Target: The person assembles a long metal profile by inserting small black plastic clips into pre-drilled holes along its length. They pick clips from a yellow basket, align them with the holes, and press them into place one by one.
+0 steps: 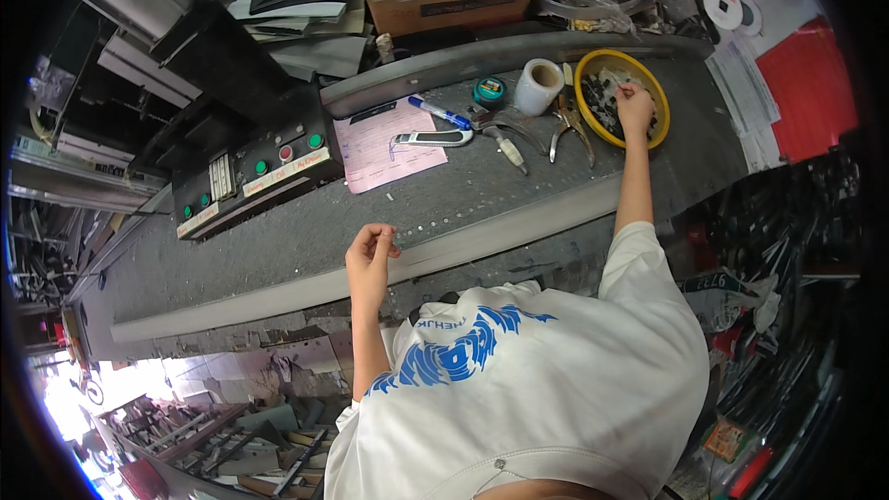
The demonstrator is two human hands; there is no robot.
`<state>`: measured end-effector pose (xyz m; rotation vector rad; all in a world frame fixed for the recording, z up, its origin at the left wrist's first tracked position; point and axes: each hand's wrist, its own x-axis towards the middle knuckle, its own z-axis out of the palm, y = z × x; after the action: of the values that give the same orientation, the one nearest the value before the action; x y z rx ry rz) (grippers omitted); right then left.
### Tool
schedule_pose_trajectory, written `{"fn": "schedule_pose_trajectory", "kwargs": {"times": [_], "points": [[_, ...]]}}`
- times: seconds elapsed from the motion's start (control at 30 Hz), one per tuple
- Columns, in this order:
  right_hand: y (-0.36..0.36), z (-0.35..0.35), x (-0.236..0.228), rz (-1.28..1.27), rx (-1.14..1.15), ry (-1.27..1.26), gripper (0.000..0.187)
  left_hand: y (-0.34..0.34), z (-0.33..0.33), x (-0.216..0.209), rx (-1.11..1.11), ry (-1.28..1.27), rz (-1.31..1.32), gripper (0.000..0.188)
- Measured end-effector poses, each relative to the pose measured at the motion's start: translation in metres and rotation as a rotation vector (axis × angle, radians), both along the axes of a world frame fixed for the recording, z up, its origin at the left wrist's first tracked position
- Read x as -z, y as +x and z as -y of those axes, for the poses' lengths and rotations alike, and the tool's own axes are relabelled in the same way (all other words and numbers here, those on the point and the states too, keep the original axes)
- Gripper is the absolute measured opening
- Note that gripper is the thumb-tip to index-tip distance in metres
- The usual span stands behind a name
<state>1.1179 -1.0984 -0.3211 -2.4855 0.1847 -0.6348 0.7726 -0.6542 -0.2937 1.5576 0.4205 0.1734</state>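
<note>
My right hand [634, 111] reaches into a round yellow basin [660, 83] at the far right of the bench. Its thumb and fingers are pinched together over small black and pale pieces [607, 113]; whatever is between the fingertips is too small to make out. Over the front edge of the grey bench, my left hand [369, 257] is closed, thumb against curled fingers. Anything held there is hidden. Tiny pale bits [433, 222] lie scattered on the bench top beside the left hand.
Left of the basin lie pliers [571, 134], a roll of clear film [538, 88], a green tape roll [489, 92], a utility knife [431, 139], a blue marker [439, 113] and a pink sheet [384, 153]. A control panel [287, 167] with buttons stands at left. A cardboard box [454, 2] sits behind.
</note>
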Motion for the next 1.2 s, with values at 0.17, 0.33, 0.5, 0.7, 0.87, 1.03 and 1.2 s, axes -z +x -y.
{"fn": "schedule_pose_trajectory", "kwargs": {"times": [0.17, 0.33, 0.5, 0.7, 0.87, 1.03, 1.2], "points": [[0.020, 0.009, -0.007, 0.079, 0.028, 0.001, 0.022, 0.008, 0.003, -0.008, -0.012, 0.017, 0.002, 0.020], [0.032, 0.017, -0.021, 0.004, 0.049, -0.030, 0.024, 0.011, 0.000, -0.008, 0.010, 0.045, -0.016, 0.021], [0.011, 0.000, -0.042, 0.083, -0.111, 0.534, 0.024, 0.014, -0.002, -0.008, 0.004, -0.031, 0.006, 0.020], [-0.081, -0.092, -0.068, -0.207, -0.640, 1.427, 0.017, 0.023, 0.014, -0.033, 0.043, -0.121, 0.117, 0.020], [-0.187, -0.220, -0.064, -0.615, -1.012, 1.755, 0.007, 0.028, 0.042, -0.060, 0.006, -0.190, 0.196, 0.022], [-0.240, -0.278, -0.074, -0.843, -0.981, 1.553, 0.010, 0.018, 0.045, -0.066, -0.147, -0.219, 0.258, 0.021], [-0.247, -0.293, -0.076, -0.751, -1.069, 1.266, 0.030, 0.006, 0.033, -0.054, -0.213, -0.369, 0.217, 0.022]]}}
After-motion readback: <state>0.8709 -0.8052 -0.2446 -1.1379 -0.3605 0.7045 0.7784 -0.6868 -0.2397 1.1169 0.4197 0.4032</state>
